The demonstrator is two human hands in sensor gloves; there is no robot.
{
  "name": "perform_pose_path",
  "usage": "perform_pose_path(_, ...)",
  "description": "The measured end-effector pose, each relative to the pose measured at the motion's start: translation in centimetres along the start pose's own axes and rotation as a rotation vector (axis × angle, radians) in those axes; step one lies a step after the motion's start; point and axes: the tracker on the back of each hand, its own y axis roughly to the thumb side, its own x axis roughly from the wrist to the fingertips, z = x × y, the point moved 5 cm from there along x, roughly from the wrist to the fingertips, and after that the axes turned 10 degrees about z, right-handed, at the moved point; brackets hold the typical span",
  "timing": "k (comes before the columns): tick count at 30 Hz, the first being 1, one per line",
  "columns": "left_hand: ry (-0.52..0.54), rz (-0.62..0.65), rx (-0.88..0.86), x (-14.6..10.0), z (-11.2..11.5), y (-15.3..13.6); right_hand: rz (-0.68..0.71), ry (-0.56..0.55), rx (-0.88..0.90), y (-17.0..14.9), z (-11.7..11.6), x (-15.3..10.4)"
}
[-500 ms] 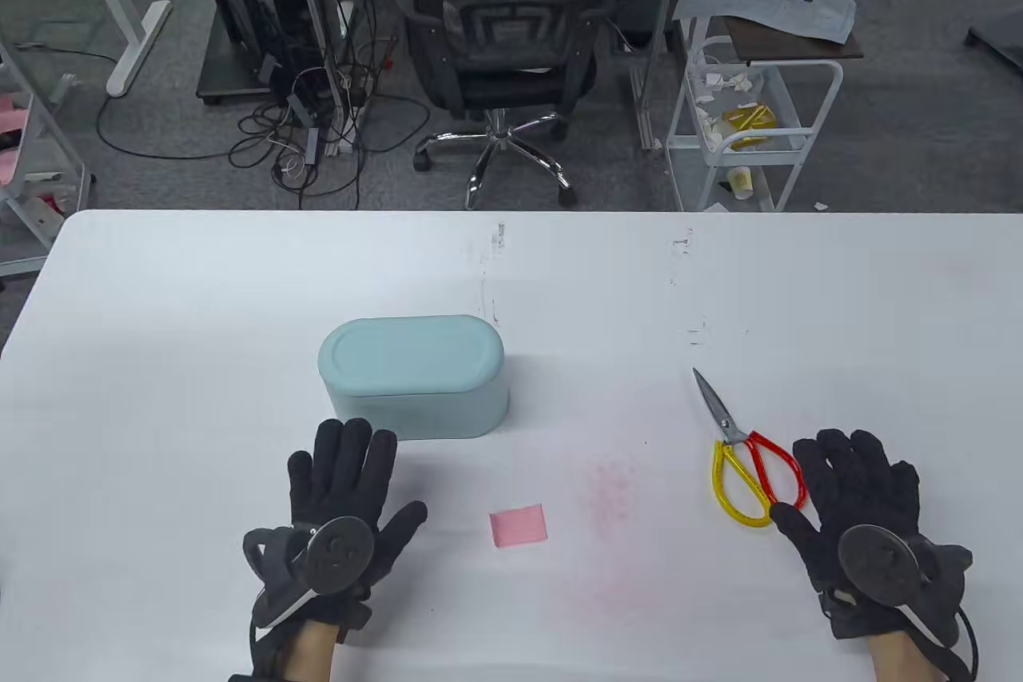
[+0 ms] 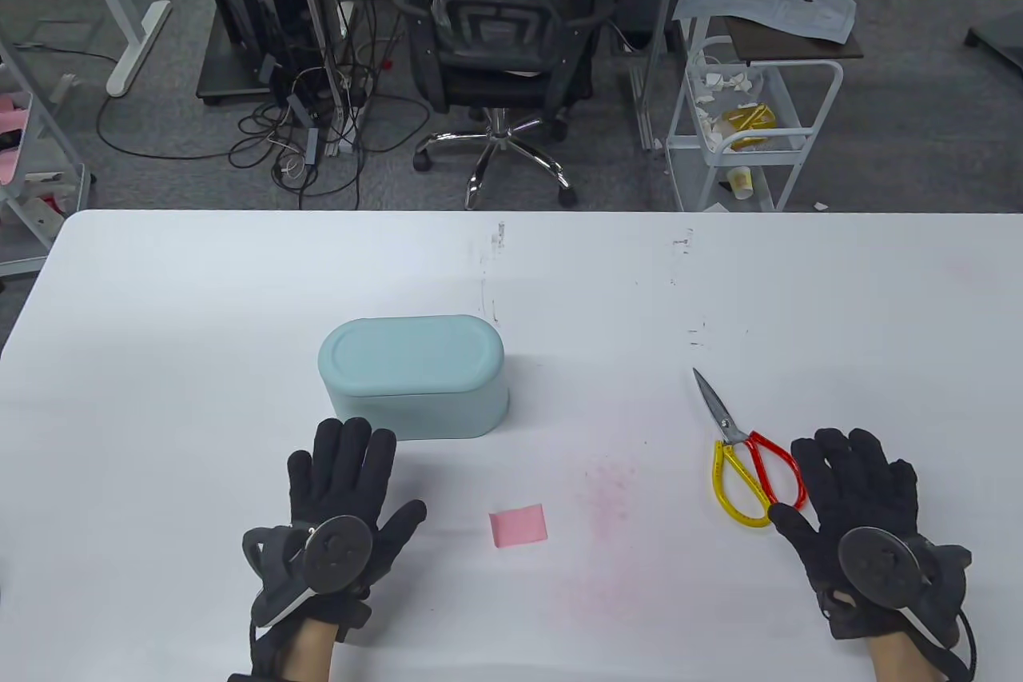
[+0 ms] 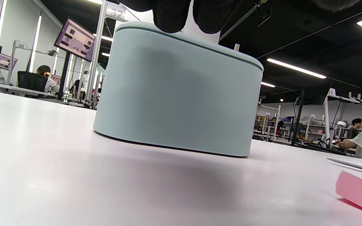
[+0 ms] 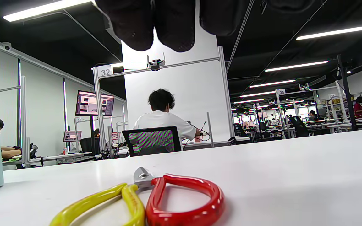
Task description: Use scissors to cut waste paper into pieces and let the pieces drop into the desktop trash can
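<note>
The white desk point(image 2: 200, 298) carries everything, and the largest thing on it is the pale blue-green desktop trash can point(image 2: 414, 378), an oval tub standing left of centre with its lid down, so no opening for scraps is visible. Both hands lie flat, palms down, fingers straight and spread, holding nothing: the left hand point(image 2: 344, 502) sits just in front of the can, its fingertips close to the can's near wall, and the right hand point(image 2: 859, 502) lies at the desk's right side. The scissors point(image 2: 739, 458) lie closed just left of the right hand, blades pointing away from the person, yellow loop to the left and red loop nearest the thumb; whether the thumb touches the red loop I cannot tell. The smallest item, a square of pink paper point(image 2: 519, 525), lies flat between the hands, near the left thumb. Nothing is cut yet. The step in hand looks like picking up: the right hand should thread the loops before lifting, the left should pinch one paper edge, leaving most of the sheet free, and the lid needs opening before cutting above it.
</note>
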Motion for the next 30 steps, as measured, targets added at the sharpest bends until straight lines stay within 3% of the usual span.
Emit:
perform_pose_path(3, 0.018, -0.015, -0.041, -0.3, -0.6, -0.2, -0.002, 0.003, 0.002, 0.0, -0.1, 0.0)
perform_pose_path(5, 0.083, -0.05, -0.076, -0.6, -1.7, -1.0, -0.006, 0.004, 0.003, -0.1, -0.1, -0.1)
perform_pose_path(10, 0.254, -0.221, -0.393, -1.7, -3.5, -5.5, -0.016, 0.011, 0.028, -0.4, -0.3, 0.0)
perform_pose_path(16, 0.311, -0.328, -0.449, -0.8, -4.1, -9.8, -0.009, 0.02, 0.03, -0.2, -0.5, 0.0)
perform_pose_path(22, 0.338, -0.415, -0.68, 1.4, -2.2, -13.4, -0.006, 0.021, 0.038, -0.2, -0.5, 0.0)
perform_pose_path(26, 0.218, -0.411, -0.735, 3.6, 0.4, -13.3, -0.008, 0.02, 0.04, -0.3, -0.5, 0.0)
perform_pose_path(30, 0.226, -0.375, -0.932, 5.6, 2.2, -12.0, -0.006, 0.024, 0.043, -0.2, -0.5, 0.0)
